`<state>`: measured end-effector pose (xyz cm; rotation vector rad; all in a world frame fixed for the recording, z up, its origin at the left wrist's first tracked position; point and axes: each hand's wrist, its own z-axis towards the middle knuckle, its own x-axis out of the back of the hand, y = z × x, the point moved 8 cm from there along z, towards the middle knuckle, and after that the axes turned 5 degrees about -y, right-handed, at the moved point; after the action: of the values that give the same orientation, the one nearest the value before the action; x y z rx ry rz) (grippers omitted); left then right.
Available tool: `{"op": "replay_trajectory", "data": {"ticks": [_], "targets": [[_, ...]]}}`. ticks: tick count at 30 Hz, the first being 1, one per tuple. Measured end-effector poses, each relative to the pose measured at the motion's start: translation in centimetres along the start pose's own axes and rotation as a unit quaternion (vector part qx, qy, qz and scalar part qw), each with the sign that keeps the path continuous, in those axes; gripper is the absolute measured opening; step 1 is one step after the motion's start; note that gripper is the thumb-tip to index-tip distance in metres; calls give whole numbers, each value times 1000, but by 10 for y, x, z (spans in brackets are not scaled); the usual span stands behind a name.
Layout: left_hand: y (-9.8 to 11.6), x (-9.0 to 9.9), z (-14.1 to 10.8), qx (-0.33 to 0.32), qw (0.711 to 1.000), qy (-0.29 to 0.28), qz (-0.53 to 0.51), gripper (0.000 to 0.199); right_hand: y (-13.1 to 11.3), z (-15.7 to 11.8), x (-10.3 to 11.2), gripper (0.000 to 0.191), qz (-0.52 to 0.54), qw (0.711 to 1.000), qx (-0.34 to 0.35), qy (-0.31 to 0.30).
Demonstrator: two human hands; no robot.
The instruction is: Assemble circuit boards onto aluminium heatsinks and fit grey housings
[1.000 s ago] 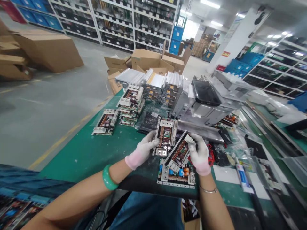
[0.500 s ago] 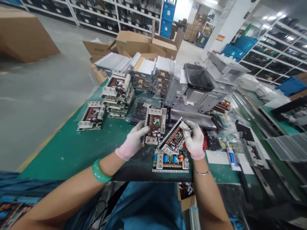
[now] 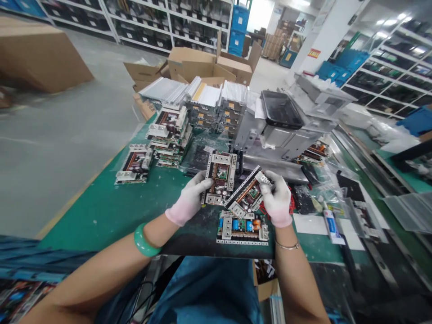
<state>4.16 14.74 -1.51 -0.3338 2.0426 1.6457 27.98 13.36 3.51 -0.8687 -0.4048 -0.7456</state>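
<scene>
Left hand [image 3: 189, 199] in a white, pink-cuffed glove, clasping a white-framed circuit board [image 3: 219, 177]; right hand [image 3: 277, 199], gloved alike, pinching a second, apparently similar board [image 3: 245, 196], both over a green desk [image 3: 91, 225].

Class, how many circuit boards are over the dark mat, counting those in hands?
3: the left board at the left hand, the tilted board in the right hand, the flat board on the dark mat. More may be hidden underneath.

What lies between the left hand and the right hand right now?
The head view shows two boards there: the left circuit board, held at its edge by the left hand, and the right circuit board, pinched by the right hand. A third circuit board lies below them on a dark mat.
</scene>
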Motion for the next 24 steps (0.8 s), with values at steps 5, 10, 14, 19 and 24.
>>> {"op": "replay_trajectory", "data": {"ticks": [5,10,14,19,24], "targets": [[-3,3,1,-4,1000,-5,-2,47,2,-2,-1,38,0,1000,-7,-5],[-6,6,2,-7,1000,-9,-13,48,2,-2,-1,38,8,1000,3,0],[-7,6,3,-14,1000,-15,-12,48,1,-2,-2,37,7,1000,7,0],[-6,6,1,-19,1000,-15,-4,47,1,-3,-3,37,8,1000,6,-3],[-6,5,0,-12,1000,-11,-10,49,1,-2,-1,38,15,1000,6,-2]]}}
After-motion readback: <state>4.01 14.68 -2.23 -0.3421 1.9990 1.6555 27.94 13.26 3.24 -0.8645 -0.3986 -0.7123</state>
